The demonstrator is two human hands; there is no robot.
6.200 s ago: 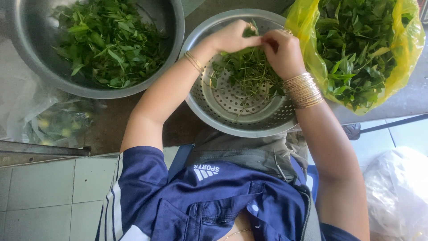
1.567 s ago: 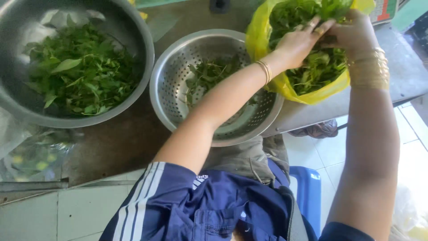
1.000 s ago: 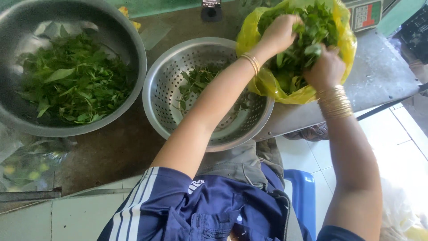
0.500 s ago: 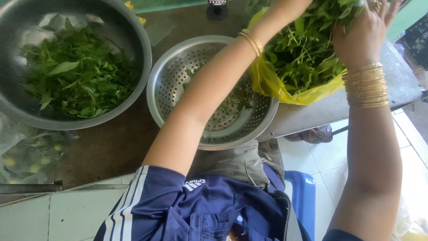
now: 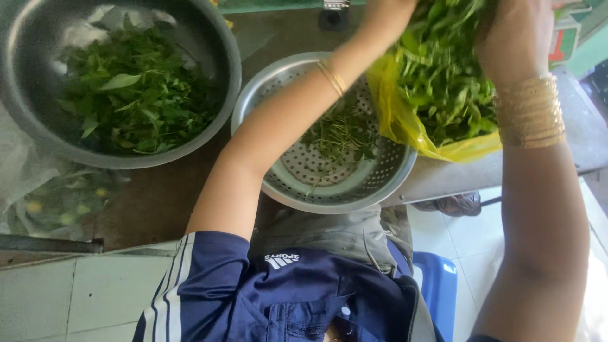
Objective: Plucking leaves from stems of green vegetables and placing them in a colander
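Observation:
My left hand (image 5: 386, 16) and my right hand (image 5: 514, 38) both reach up into a yellow plastic bag (image 5: 405, 120) full of leafy greens (image 5: 443, 76) at the top right, fingers closed in the bunch. Gold bangles circle both wrists. Below the bag sits a perforated metal colander (image 5: 380, 183) holding a few stems (image 5: 339, 133). A large metal bowl (image 5: 231, 69) at the upper left holds picked green leaves (image 5: 136, 95).
A clear plastic bag (image 5: 57, 202) with small yellowish things lies at the left on the dark counter (image 5: 158, 202). White tiles run along the counter's front. A blue stool (image 5: 437, 285) shows under me, and a grey ledge (image 5: 570, 133) lies at the right.
Both hands left the colander and went up to the yellow bag. They now dig into its greens at the top edge of view.

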